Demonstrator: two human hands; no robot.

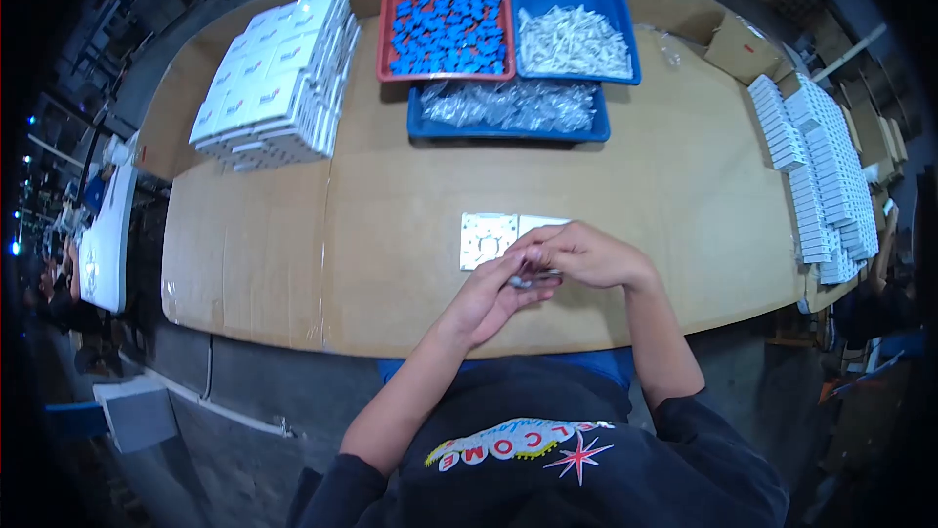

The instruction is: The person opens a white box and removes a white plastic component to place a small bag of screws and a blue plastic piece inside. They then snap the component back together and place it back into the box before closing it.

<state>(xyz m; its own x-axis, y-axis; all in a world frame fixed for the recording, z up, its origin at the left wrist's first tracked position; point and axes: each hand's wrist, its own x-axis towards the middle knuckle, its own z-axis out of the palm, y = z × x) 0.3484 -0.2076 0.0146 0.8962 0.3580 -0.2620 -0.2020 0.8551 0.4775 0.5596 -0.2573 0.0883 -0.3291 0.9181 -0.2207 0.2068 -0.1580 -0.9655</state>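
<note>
Both hands meet above the front middle of the cardboard-covered table [391, 196]. My left hand [489, 295] is turned palm up, its fingers curled around something small and pale that I cannot make out. Over it, my right hand [586, 254] bends down with its fingers pinched together at the left hand's fingers; what they hold is hidden. Just behind the hands lies an open white box [487, 240] with a printed pattern on its left half. Its right half [539, 222] is partly covered by my right hand.
A red tray [386, 40] of blue pieces, a blue tray [630, 30] of white pieces and a lower blue tray [508, 135] of clear bags stand at the back. White boxes [264, 79] are stacked left, small boxes [826, 176] right. Far left, a person's arm [73, 269] shows.
</note>
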